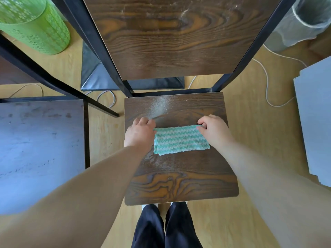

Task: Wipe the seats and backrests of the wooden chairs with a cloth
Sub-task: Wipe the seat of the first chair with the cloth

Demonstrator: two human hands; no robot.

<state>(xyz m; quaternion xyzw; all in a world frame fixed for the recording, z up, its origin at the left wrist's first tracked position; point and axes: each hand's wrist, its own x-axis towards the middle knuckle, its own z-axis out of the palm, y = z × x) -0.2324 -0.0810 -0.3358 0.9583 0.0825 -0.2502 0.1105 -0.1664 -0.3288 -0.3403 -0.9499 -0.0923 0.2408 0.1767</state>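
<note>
Cloth, striped green and white, folded into a flat rectangle, lying mid-seat on the wooden chair, long side running left to right. Left hand at the left end, knuckles up, fingers curled down over that edge; fingertips hidden, so cannot tell whether pinching the fabric or just pressing it flat. Right hand at the far right corner, thumb and forefinger narrowed onto the top edge, seemingly nipping the corner. Held at both ends probably to keep the fold square and the pad taut, giving a broad wiping face rather than a bunched wad.

Pale dust streak on the seat just beyond the cloth, fanning toward the back rail; likely the reason for the placement, with a push away from the body taking the leading edge straight through it. More whitish smears on the backrest, upper right, not yet dealt with. Near part of the seat darker and cleaner-looking.

Second chair seat to the left, marked with spots, apparently awaiting its turn. Green perforated bin on the floor at upper left, well apart from the work.
</note>
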